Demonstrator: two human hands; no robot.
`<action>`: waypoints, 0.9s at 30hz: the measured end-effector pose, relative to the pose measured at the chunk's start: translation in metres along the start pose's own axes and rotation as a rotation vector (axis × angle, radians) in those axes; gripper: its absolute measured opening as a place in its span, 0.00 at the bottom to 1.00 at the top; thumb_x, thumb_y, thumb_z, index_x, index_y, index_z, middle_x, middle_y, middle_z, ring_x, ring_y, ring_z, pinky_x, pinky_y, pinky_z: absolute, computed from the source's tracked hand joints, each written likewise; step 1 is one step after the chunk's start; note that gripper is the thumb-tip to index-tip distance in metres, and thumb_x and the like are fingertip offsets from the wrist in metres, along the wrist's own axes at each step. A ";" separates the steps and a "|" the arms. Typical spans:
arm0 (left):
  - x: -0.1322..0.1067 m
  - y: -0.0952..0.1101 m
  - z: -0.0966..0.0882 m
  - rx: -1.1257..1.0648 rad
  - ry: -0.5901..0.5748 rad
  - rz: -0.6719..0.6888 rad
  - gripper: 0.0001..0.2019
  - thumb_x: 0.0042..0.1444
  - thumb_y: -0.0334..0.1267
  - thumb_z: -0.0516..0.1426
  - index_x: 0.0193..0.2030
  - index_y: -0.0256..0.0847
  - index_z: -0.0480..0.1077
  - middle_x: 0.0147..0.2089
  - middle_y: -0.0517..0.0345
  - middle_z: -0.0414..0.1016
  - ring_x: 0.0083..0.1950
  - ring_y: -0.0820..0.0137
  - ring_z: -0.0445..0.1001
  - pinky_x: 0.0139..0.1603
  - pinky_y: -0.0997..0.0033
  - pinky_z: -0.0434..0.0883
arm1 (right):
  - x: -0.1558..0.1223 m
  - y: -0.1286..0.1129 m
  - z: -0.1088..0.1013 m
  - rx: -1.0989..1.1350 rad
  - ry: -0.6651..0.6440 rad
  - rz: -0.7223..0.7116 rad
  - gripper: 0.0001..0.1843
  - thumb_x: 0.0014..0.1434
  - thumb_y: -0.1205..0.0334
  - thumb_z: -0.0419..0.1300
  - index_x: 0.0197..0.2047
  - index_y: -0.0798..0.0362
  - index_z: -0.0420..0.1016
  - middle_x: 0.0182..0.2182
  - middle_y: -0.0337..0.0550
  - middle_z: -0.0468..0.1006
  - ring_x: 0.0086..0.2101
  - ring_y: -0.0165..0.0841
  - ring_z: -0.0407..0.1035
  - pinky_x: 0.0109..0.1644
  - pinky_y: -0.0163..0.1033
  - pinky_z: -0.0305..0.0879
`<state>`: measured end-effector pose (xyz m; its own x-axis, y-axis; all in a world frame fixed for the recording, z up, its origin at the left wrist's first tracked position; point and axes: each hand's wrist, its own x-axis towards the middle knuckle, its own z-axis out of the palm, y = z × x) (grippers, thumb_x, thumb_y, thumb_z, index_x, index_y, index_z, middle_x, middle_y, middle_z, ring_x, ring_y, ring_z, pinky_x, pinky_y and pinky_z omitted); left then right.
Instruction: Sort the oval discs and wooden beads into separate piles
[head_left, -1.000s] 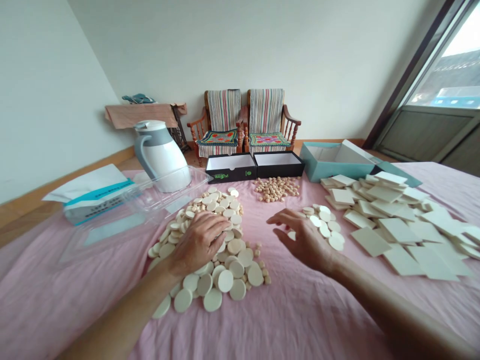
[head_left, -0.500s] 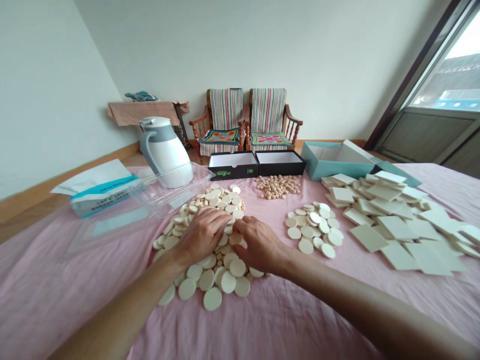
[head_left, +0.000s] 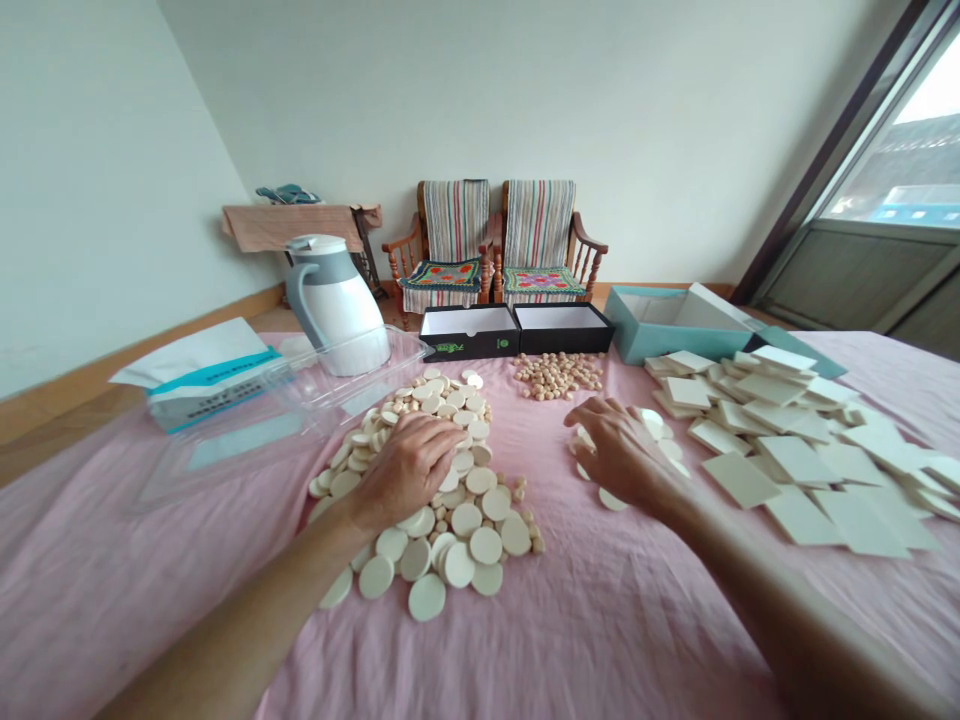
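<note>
My left hand [head_left: 414,462] rests over a large mixed pile of pale round wooden discs [head_left: 427,597] and small wooden beads [head_left: 537,545]. Its fingers are curled and pressed together; the hand hides whatever lies beneath or within them. On the right, my right hand [head_left: 616,450] hovers low over a smaller group of round discs [head_left: 612,498] and covers much of it. Thumb and fingers there are apart, with nothing visible between them.
Behind lies a heap of beads [head_left: 559,375], backed by two black boxes [head_left: 472,345]. Square wooden tiles [head_left: 801,455] spread at right before a teal box [head_left: 652,340]. A thermos jug [head_left: 337,310], clear plastic tray [head_left: 225,440] and tissue pack [head_left: 210,385] stand left on the pink cloth [head_left: 570,620].
My right hand has moved right, from the mixed pile to the smaller disc group, uncovering discs and beads at the pile's right side. My left hand has stayed on the pile.
</note>
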<state>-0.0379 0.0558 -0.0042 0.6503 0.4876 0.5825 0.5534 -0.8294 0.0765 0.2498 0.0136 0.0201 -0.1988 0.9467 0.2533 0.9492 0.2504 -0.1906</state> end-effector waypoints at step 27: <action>-0.001 -0.001 0.002 0.001 0.003 -0.010 0.11 0.60 0.31 0.52 0.47 0.40 0.72 0.45 0.51 0.76 0.48 0.64 0.72 0.53 0.55 0.66 | 0.040 0.000 -0.001 0.166 0.095 -0.034 0.17 0.50 0.77 0.51 0.39 0.56 0.74 0.35 0.47 0.75 0.33 0.32 0.67 0.37 0.34 0.59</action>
<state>-0.0384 0.0567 -0.0061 0.6431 0.4954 0.5839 0.5606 -0.8240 0.0816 0.2422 0.0509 0.0310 -0.1989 0.9156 0.3495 0.8874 0.3196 -0.3323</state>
